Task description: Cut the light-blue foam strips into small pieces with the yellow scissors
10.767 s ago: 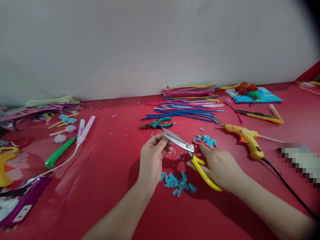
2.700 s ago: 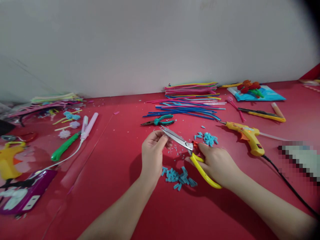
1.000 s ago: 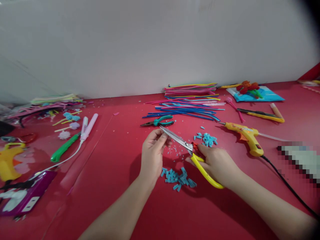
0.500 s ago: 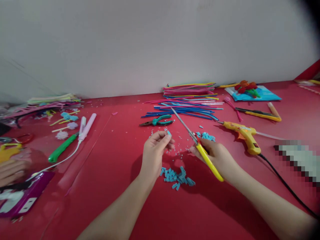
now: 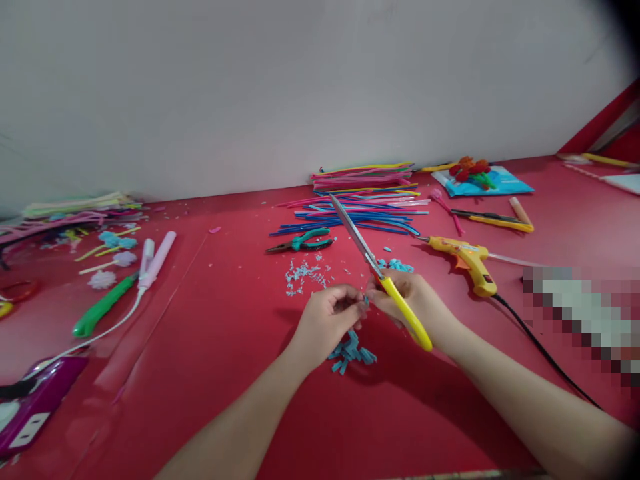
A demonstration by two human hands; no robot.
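Observation:
My left hand (image 5: pixel 330 317) pinches a small blue piece (image 5: pixel 367 301) at its fingertips, close to the fingers of my right hand. My right hand (image 5: pixel 413 300) is closed around yellow-handled scissors (image 5: pixel 407 313), whose blades (image 5: pixel 355 230) point up and away to the left. Below the hands lies a pile of short cut blue strips (image 5: pixel 353 353), partly covered by my left hand. Beyond my right hand sits a second heap of small blue pieces (image 5: pixel 397 265). Tiny pale clippings (image 5: pixel 303 275) are scattered on the red table (image 5: pixel 210 400).
Teal-handled pliers (image 5: pixel 303 241) lie in front of blue and pink pipe cleaners (image 5: pixel 350 217). A yellow glue gun (image 5: pixel 465 257) with its black cord is at right. At left are a pink hair straightener (image 5: pixel 159 260), a green-handled tool (image 5: pixel 107 307) and a purple box (image 5: pixel 45 400).
My left hand has moved right and down, bringing the blue piece to my right hand's fingers. The scissors remain in my right hand. The view has shifted, and the other person's hand at left is gone.

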